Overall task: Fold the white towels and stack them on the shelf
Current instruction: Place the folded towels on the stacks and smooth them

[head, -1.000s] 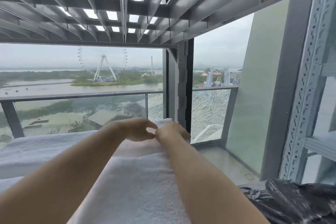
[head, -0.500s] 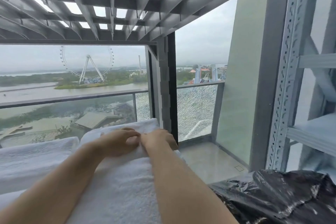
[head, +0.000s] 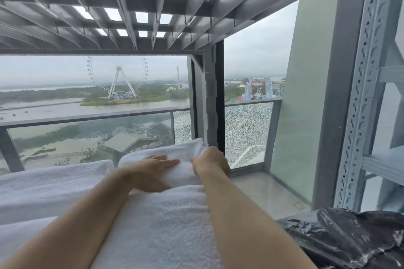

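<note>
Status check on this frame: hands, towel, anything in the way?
Left hand flat, palm down on white towel. Right hand curled over its far fold, grip unclear. Black plastic bag lies right of towel, between it and metal shelf.

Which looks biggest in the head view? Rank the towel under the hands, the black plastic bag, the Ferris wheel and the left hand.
1. Towel
2. Black plastic bag, partly cut off by the frame
3. Ferris wheel
4. Left hand

The wheel looks small only because it is far off.

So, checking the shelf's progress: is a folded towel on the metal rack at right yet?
No, the rack shelf shows bare; the towel lies under both hands.
</note>
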